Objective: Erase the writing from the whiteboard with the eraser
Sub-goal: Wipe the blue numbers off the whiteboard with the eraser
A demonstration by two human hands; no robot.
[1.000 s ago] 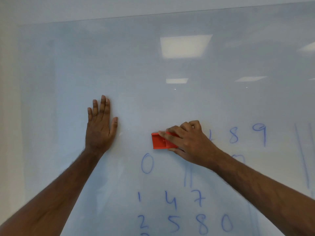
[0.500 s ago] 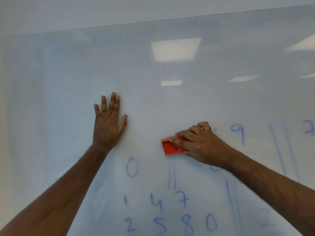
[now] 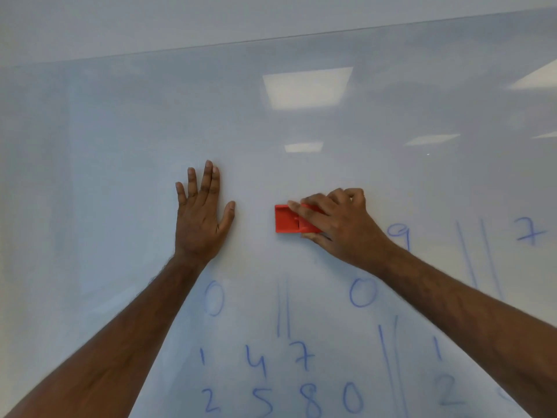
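Whiteboard (image 3: 126,152) — smooth, glossy, mirroring the ceiling lights; the red eraser (image 3: 286,220) looks like hard plastic — faint sheen.

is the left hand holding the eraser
No, the left hand lies flat and open on the whiteboard, while the right hand grips the red eraser.

There is a single view, from a wide-angle camera worn on the person's head, facing the whiteboard (image 3: 301,122) squarely and close, tilted a little upward so that the board's top edge runs across the upper frame. Both forearms enter from the bottom corners, the left hand (image 3: 201,217) and right hand (image 3: 337,224) near the middle. The board's side edges seem to lie outside the frame.
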